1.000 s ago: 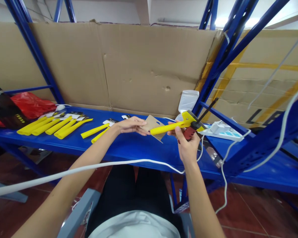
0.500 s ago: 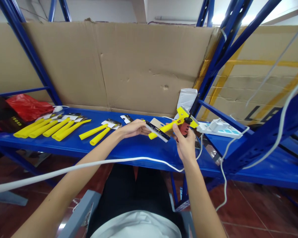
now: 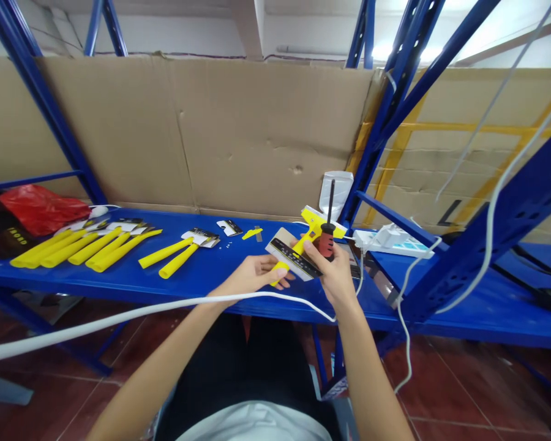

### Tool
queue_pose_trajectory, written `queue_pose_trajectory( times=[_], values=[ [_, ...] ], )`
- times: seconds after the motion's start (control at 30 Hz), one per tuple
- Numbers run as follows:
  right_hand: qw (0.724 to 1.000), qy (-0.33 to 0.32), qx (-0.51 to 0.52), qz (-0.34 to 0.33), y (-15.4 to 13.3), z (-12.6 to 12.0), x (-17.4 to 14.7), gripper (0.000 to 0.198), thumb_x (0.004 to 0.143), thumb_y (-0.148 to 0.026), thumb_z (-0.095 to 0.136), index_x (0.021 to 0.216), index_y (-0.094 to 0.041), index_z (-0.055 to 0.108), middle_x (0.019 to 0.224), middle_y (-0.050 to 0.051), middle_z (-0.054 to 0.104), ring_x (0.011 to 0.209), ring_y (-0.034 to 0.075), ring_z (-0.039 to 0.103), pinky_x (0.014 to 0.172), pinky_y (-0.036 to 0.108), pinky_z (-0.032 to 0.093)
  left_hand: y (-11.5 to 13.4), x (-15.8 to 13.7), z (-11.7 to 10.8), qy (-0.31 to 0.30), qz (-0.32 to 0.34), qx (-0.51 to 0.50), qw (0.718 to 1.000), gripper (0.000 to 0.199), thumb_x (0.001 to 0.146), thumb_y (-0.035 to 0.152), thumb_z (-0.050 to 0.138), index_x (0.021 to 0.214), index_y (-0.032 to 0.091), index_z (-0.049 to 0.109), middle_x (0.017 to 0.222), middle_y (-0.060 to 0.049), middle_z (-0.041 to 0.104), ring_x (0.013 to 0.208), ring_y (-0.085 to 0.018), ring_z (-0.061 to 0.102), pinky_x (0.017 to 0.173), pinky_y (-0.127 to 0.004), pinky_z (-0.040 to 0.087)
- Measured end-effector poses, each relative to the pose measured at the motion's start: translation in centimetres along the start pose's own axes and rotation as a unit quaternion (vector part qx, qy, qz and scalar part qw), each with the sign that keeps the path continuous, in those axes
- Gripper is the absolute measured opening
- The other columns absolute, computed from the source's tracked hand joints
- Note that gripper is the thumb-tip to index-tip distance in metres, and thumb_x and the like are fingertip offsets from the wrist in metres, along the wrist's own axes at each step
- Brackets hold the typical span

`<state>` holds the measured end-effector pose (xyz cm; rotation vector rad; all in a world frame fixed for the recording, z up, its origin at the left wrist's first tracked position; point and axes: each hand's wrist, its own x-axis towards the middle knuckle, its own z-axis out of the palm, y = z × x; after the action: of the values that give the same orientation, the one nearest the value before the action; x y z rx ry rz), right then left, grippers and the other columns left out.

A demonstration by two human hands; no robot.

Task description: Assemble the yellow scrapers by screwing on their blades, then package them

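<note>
My right hand (image 3: 338, 275) is closed around a screwdriver (image 3: 326, 242) with a red handle, its shaft pointing up, and steadies a yellow scraper (image 3: 313, 231) in the same grip. Across the scraper's handle sits a black-and-white printed card (image 3: 294, 257), with yellow showing on both sides of it. At the handle's lower end, the fingers of my left hand (image 3: 252, 277) close on the yellow tip. Behind my left hand, a small yellow piece (image 3: 252, 233) and a loose printed card (image 3: 229, 228) lie on the blue table (image 3: 229, 254).
Several yellow scrapers with cards (image 3: 101, 245) lie in a row at left, two more (image 3: 179, 252) nearer the middle. A white cable (image 3: 165, 306) crosses in front of the table. A white power strip (image 3: 390, 239) and a blue post (image 3: 386, 116) stand at right.
The card has moved from beside the scraper onto its handle. My left hand has shifted to the handle's lower end. The screwdriver now points more upright.
</note>
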<state>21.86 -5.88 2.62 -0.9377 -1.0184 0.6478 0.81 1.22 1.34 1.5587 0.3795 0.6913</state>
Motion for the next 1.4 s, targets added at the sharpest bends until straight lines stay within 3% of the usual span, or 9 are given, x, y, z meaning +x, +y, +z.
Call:
queue_pose_trajectory(
  times=[0.1, 0.23, 0.37, 0.63, 0.77, 0.87, 1.1, 1.3, 1.4],
  values=[
    [0.999, -0.021, -0.034, -0.012, -0.2, 0.2, -0.3, 0.048, 0.080, -0.063, 0.102, 0.106, -0.025, 0.090, 0.113, 0.009, 0.090, 0.115, 0.038, 0.085, 0.115, 0.057, 0.064, -0.1, -1.5, 1.5, 0.038, 0.005, 0.016, 0.999, 0.044, 0.097, 0.063, 0.086, 0.104, 0.020, 0.088, 0.097, -0.014, 0.087, 0.080, -0.024, 0.082, 0.079, -0.035, 0.064],
    [0.999, -0.014, -0.036, -0.011, -0.5, 0.2, -0.5, 0.053, 0.083, -0.070, 0.097, 0.113, -0.026, 0.091, 0.122, 0.011, 0.089, 0.116, 0.039, 0.085, 0.110, 0.059, 0.068, 0.1, -2.5, 1.3, 0.097, 0.029, -0.001, 0.995, 0.042, 0.097, 0.062, 0.087, 0.109, 0.022, 0.087, 0.100, -0.011, 0.086, 0.079, -0.022, 0.082, 0.077, -0.034, 0.063],
    [0.998, -0.063, -0.003, 0.014, -0.9, 0.3, -0.8, 0.055, 0.088, -0.072, 0.093, 0.121, -0.029, 0.090, 0.135, 0.012, 0.086, 0.122, 0.039, 0.084, 0.098, 0.055, 0.074, -0.3, -2.3, 0.4, 0.148, 0.058, -0.032, 0.987, 0.047, 0.095, 0.064, 0.088, 0.113, 0.021, 0.083, 0.102, -0.010, 0.085, 0.078, -0.022, 0.081, 0.077, -0.035, 0.064],
    [0.991, -0.120, -0.056, -0.004, 0.6, 1.8, -1.4, 0.052, 0.088, -0.061, 0.097, 0.127, -0.028, 0.088, 0.133, 0.008, 0.084, 0.114, 0.033, 0.083, 0.095, 0.050, 0.077, -1.6, -1.9, -0.6, 0.189, 0.079, -0.071, 0.976, 0.059, 0.091, 0.072, 0.089, 0.111, 0.021, 0.068, 0.091, -0.005, 0.080, 0.073, -0.018, 0.077, 0.075, -0.032, 0.063],
    [0.985, -0.131, -0.104, -0.039, 0.9, 2.4, -1.5, 0.044, 0.088, -0.061, 0.096, 0.115, -0.026, 0.090, 0.150, 0.012, 0.072, 0.123, 0.036, 0.079, 0.083, 0.048, 0.080, -2.0, -1.9, -0.7, 0.177, 0.088, -0.067, 0.978, 0.062, 0.093, 0.069, 0.088, 0.120, 0.019, 0.064, 0.088, -0.003, 0.078, 0.071, -0.017, 0.075, 0.074, -0.032, 0.061],
    [0.981, -0.112, -0.142, -0.075, 1.0, 2.3, -1.5, 0.037, 0.090, -0.060, 0.094, 0.104, -0.026, 0.091, 0.153, 0.013, 0.069, 0.126, 0.037, 0.077, 0.077, 0.045, 0.080, -2.0, -1.8, -0.6, 0.153, 0.090, -0.064, 0.982, 0.065, 0.094, 0.069, 0.088, 0.126, 0.017, 0.064, 0.089, -0.004, 0.079, 0.071, -0.017, 0.075, 0.074, -0.032, 0.059],
    [0.987, 0.017, -0.114, -0.115, 0.6, 1.9, -1.1, 0.042, 0.089, -0.056, 0.094, 0.116, -0.024, 0.088, 0.144, 0.011, 0.073, 0.114, 0.033, 0.079, 0.079, 0.048, 0.081, -1.7, -2.1, -0.6, 0.115, 0.088, -0.025, 0.989, 0.074, 0.097, 0.068, 0.085, 0.144, 0.015, 0.064, 0.095, -0.007, 0.079, 0.078, -0.019, 0.075, 0.077, -0.034, 0.059],
    [0.985, 0.107, -0.084, -0.105, 0.6, 0.8, -0.3, 0.041, 0.086, -0.058, 0.096, 0.099, -0.024, 0.078, 0.094, 0.003, 0.075, 0.081, 0.028, 0.082, 0.081, 0.052, 0.079, -1.4, -2.4, -0.6, 0.091, 0.087, -0.007, 0.992, 0.066, 0.102, 0.063, 0.082, 0.145, 0.016, 0.064, 0.098, -0.007, 0.077, 0.083, -0.020, 0.074, 0.080, -0.035, 0.059],
    [0.982, 0.127, -0.081, -0.110, 0.6, 0.1, 0.0, 0.042, 0.084, -0.058, 0.097, 0.094, -0.024, 0.074, 0.084, 0.000, 0.071, 0.074, 0.028, 0.081, 0.081, 0.052, 0.077, -1.3, -2.5, -0.6, 0.081, 0.084, 0.000, 0.993, 0.062, 0.104, 0.060, 0.082, 0.144, 0.016, 0.065, 0.100, -0.007, 0.076, 0.086, -0.020, 0.074, 0.081, -0.034, 0.059]
  ],
)
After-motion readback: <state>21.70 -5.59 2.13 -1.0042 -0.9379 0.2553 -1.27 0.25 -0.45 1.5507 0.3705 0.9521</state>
